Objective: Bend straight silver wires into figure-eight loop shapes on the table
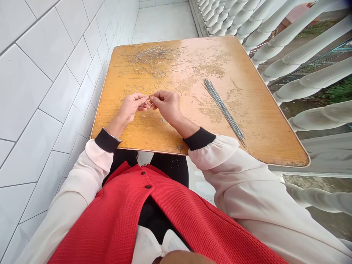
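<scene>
My left hand [132,105] and my right hand [168,105] meet over the near left part of the wooden table. Both are closed in a pinch, fingertips almost touching, on a thin wire [150,98] that is mostly hidden by the fingers. Just beyond them, bent wire loops [160,86] lie in a row on the tabletop. Farther back is a tangled heap of thin wires [154,55]. To the right of my right hand, a bundle of straight grey wires [223,109] lies at a slant.
The worn table [264,121] has patches of peeled surface. A white tiled wall [49,91] runs close along its left side. White balusters [308,58] stand along the right. Pale floor [165,24] shows beyond the far edge.
</scene>
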Demonstrator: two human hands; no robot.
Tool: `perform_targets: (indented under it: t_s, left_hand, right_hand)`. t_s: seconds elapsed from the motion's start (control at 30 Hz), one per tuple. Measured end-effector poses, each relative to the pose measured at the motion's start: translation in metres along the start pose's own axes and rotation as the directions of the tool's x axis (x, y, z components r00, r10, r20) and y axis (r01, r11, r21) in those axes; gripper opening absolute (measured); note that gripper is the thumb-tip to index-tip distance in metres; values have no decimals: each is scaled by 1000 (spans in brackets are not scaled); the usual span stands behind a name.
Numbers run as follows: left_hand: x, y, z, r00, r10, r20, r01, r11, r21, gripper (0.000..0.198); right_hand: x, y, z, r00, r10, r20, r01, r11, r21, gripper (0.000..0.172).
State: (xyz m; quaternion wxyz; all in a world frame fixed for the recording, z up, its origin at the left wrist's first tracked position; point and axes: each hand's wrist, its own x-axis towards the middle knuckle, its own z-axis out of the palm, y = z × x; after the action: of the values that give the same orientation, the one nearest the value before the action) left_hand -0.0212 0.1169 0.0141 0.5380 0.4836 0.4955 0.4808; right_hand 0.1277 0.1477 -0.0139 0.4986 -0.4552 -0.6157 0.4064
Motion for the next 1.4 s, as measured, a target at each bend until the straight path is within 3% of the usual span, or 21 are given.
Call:
perform_targets:
  t_s: [0.1,0.3,0.67,0.9,1.4]
  left_hand:
    - [-1,1,1,1000,-24,-14,24,999,24,11]
    - [0,0,1,987,98,-127,-78,986,150,21]
    - [6,-7,2,995,61,-74,-67,993,-93,22]
    - [4,-6,1,993,75,-88,-72,997,34,15]
    - [-3,1,-3,994,-53,97,46,996,77,21]
  right_hand:
    - [-1,-6,-1,998,61,28,-63,994,93,17]
    - [-2,-13,-6,985,149,86,-162,970,180,20]
    - [-7,-26,-5,971,170,169,-201,961,190,26]
    - [-6,-20,-6,978,149,148,-176,967,184,23]
    - [1,-15,-12,987,138,82,-150,974,169,24]
